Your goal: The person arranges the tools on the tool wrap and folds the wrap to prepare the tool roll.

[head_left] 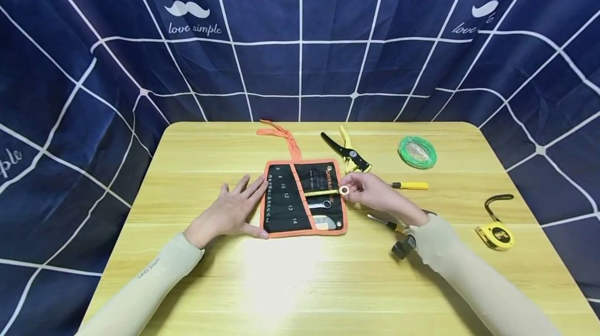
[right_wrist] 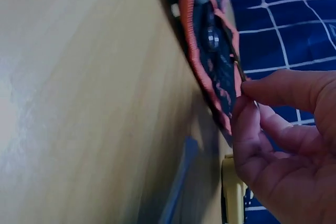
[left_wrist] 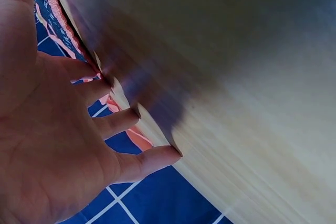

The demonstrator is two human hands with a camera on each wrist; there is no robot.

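Note:
A black tool roll (head_left: pixel 286 200) with orange trim lies open at the table's middle. My left hand (head_left: pixel 236 210) lies flat on the table, fingers spread, fingertips and thumb touching the roll's left edge (left_wrist: pixel 59 22); the left wrist view shows that hand (left_wrist: pixel 58 145) with straight fingers. My right hand (head_left: pixel 363 191) pinches the ring end of a yellowish wrench (head_left: pixel 344 190), whose shaft lies across the roll's right half. In the right wrist view that hand's fingertips (right_wrist: pixel 247 95) close on the wrench end at the roll's edge (right_wrist: pixel 210 51). Two more wrenches (head_left: pixel 322 204) sit in the pockets below.
Orange tie straps (head_left: pixel 281 135) trail behind the roll. A wire stripper (head_left: pixel 348 151), a green wire coil (head_left: pixel 417 152) and a yellow screwdriver (head_left: pixel 410 186) lie behind my right hand. Another screwdriver (head_left: pixel 385 223) lies by my right wrist, a yellow tape measure (head_left: pixel 496 235) farther right.

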